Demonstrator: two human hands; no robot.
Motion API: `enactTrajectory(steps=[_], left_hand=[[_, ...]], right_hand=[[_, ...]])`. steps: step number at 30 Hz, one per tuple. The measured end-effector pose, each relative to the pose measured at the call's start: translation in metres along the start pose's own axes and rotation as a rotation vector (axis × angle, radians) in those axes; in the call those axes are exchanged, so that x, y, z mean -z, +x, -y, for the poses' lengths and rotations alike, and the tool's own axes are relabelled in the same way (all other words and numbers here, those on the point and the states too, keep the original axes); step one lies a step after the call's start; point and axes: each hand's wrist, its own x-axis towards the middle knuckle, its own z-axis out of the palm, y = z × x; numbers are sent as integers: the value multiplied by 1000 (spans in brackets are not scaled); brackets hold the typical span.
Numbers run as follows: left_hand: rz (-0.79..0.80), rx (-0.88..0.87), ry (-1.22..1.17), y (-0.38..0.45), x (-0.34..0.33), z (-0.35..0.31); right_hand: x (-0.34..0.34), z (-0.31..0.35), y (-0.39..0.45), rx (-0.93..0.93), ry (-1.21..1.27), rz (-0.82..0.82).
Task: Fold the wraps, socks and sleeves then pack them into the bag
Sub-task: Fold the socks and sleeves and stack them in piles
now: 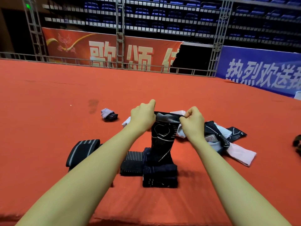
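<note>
Above the red carpeted floor's [48, 111] middle, the left hand [143, 117] and right hand [192, 123] each pinch the top edge of a black white-lined fabric sleeve [162, 139], hanging upright.

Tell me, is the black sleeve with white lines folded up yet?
Not yet. The black patterned sleeve hangs stretched out, its top edge pinched by the left hand and right hand.

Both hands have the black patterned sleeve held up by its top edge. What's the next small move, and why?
Probably lower the top edge toward you to fold it in half. The left hand and right hand pinch the black patterned sleeve at its opening; it hangs full length over the folded dark pieces, still unfolded.
</note>
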Motion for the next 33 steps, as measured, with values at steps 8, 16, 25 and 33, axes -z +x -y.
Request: enactTrajectory(steps=[8, 16, 25, 33], left_hand=[[-5, -305, -100, 0, 10, 9], [6, -406, -214, -24, -15, 1], [-40, 73, -426, -30, -26, -7], [95, 427, -529, -55, -51, 38]], right_hand=[[12, 21, 18, -51, 143, 23], [12, 33, 3, -2, 1, -15], [3, 14, -7, 241, 135, 191], [-35, -46, -43, 230, -303, 494]])
